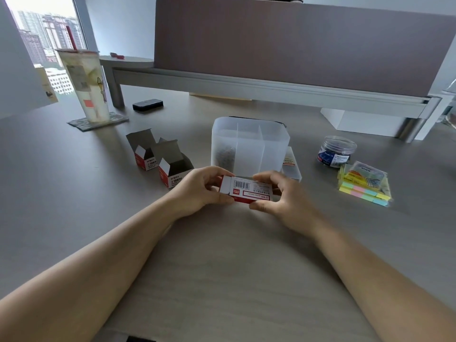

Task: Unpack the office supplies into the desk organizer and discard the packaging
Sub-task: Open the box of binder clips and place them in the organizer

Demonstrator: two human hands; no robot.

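box [249,191] of supplies, red and white, gripped at both ends by left hand [201,191] and right hand [283,196], just at six o'clock of the organizer [249,141]. two emptied boxes [160,157] at nine o'clock; jar [336,150] and sticky notes [365,185] at three o'clock look unpacked yet.
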